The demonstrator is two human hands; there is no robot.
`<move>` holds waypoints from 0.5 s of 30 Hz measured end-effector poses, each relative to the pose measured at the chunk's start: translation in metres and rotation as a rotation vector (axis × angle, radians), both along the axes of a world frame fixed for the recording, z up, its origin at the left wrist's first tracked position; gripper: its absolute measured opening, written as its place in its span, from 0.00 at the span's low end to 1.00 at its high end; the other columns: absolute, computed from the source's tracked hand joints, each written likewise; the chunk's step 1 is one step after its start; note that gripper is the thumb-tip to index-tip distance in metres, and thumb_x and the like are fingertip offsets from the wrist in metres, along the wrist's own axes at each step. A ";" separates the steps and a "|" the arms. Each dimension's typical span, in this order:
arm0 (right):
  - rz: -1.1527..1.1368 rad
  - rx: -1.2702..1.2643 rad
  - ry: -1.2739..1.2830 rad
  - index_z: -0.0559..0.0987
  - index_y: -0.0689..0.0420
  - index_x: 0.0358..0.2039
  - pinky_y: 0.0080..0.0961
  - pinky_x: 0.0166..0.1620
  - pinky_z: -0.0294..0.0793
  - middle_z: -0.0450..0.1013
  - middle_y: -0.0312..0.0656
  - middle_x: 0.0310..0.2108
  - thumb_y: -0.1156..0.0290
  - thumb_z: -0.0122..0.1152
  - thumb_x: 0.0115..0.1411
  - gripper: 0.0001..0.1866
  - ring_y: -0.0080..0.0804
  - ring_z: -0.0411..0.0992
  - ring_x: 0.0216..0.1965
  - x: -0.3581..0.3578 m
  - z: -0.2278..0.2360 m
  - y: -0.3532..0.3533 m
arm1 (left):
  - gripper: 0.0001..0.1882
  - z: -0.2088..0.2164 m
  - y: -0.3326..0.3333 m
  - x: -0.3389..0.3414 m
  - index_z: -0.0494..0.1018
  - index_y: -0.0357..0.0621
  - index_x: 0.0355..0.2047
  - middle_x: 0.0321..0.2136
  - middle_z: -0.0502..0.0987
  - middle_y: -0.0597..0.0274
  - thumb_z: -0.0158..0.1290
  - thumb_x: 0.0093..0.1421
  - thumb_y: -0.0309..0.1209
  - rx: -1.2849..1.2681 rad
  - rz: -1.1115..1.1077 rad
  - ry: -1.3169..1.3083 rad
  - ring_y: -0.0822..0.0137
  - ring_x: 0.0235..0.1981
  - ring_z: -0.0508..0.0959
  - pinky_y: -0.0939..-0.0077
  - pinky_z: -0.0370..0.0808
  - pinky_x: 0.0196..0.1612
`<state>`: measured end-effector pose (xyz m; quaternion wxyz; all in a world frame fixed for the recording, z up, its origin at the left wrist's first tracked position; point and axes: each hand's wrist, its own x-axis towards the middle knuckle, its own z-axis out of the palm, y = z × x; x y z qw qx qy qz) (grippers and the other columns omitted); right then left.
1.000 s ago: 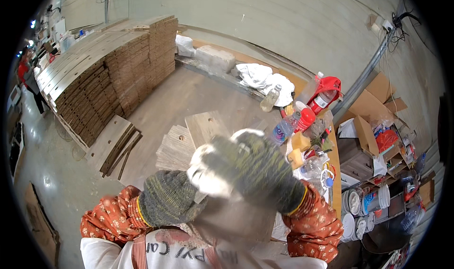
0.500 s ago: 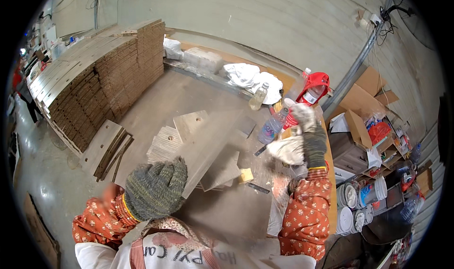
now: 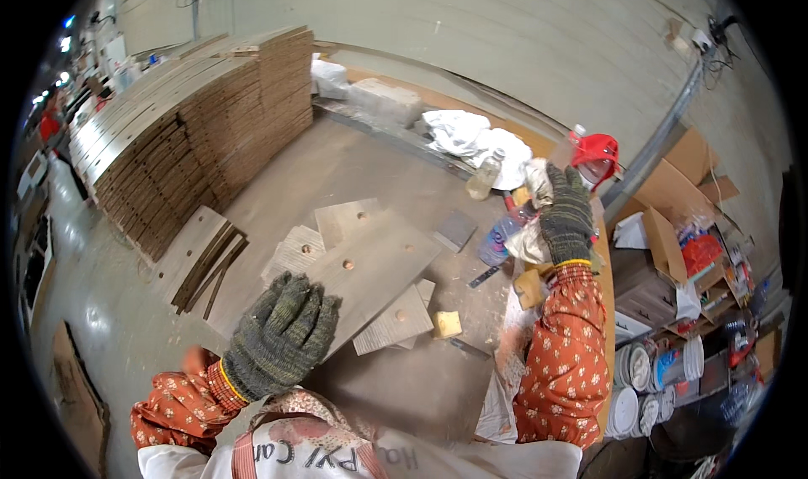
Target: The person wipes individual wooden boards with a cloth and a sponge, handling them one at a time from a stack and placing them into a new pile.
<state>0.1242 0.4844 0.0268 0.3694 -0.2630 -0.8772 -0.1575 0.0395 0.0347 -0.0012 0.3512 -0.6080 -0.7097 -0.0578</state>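
My left hand, in a dark grey knit glove, lies over the near left end of a flat wood-look board with drilled holes. Its fingers are stretched out and slightly apart. That board rests across smaller boards, which stick out from under it. At the right side of the table, my right hand, gloved the same way, is closed on a whitish rag; part of the rag is hidden behind the glove. Close by stand a labelled clear bottle and a yellowish sponge block.
Tall stacks of curved boards fill the table's left side. White cloths, a bottle of pale liquid and a red-covered bottle line the back. A yellow block lies right of the boards. Buckets and cartons stand beyond the right edge.
The large board, blurred and raised before, now lies flat on the smaller ones. My left hand's fingers have spread. My right hand has moved away from me with the rag.
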 end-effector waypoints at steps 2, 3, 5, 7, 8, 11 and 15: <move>-0.104 -0.375 -0.495 0.73 0.50 0.55 0.47 0.56 0.64 0.71 0.49 0.50 0.60 0.56 0.56 0.25 0.50 0.68 0.51 -0.041 0.006 -0.016 | 0.18 -0.003 -0.003 0.003 0.75 0.38 0.41 0.40 0.77 0.50 0.59 0.48 0.26 0.010 0.050 -0.029 0.51 0.44 0.76 0.54 0.76 0.47; 0.061 -0.122 -0.531 0.74 0.51 0.51 0.45 0.58 0.61 0.72 0.49 0.50 0.61 0.59 0.51 0.24 0.45 0.67 0.55 -0.036 -0.033 0.019 | 0.17 -0.004 -0.002 0.003 0.75 0.38 0.41 0.40 0.77 0.51 0.59 0.48 0.26 0.028 0.047 -0.042 0.51 0.43 0.76 0.54 0.76 0.47; 0.020 -0.179 -0.645 0.75 0.51 0.50 0.44 0.57 0.62 0.72 0.48 0.50 0.60 0.58 0.52 0.23 0.44 0.68 0.54 -0.037 -0.013 0.008 | 0.17 -0.007 0.001 0.004 0.75 0.39 0.40 0.39 0.77 0.52 0.61 0.49 0.27 0.065 0.062 -0.085 0.52 0.42 0.77 0.54 0.75 0.48; 0.026 -0.220 -0.727 0.75 0.47 0.53 0.42 0.56 0.65 0.72 0.49 0.49 0.59 0.61 0.49 0.28 0.45 0.69 0.52 -0.047 -0.011 0.016 | 0.17 -0.004 0.000 0.008 0.76 0.39 0.40 0.39 0.78 0.52 0.61 0.49 0.27 0.048 0.087 -0.084 0.53 0.42 0.77 0.54 0.75 0.47; 0.028 -0.220 -0.736 0.75 0.46 0.52 0.42 0.57 0.64 0.72 0.49 0.49 0.57 0.60 0.50 0.26 0.44 0.69 0.52 -0.047 -0.006 0.008 | 0.17 -0.003 -0.001 0.008 0.76 0.39 0.40 0.39 0.78 0.52 0.61 0.48 0.27 0.044 0.088 -0.088 0.53 0.42 0.78 0.55 0.76 0.47; 0.100 -0.283 -0.749 0.75 0.44 0.51 0.41 0.56 0.64 0.73 0.48 0.48 0.53 0.61 0.50 0.26 0.46 0.70 0.51 -0.036 0.002 0.015 | 0.18 -0.008 0.001 0.003 0.75 0.39 0.40 0.39 0.78 0.53 0.62 0.48 0.27 0.076 0.074 -0.095 0.53 0.42 0.77 0.55 0.75 0.47; 0.113 -0.431 -0.665 0.74 0.50 0.53 0.40 0.54 0.70 0.73 0.52 0.49 0.58 0.68 0.43 0.33 0.48 0.72 0.49 -0.038 -0.011 0.027 | 0.18 -0.012 0.004 0.001 0.76 0.40 0.40 0.37 0.78 0.54 0.62 0.47 0.27 0.145 0.065 -0.103 0.53 0.41 0.77 0.54 0.75 0.47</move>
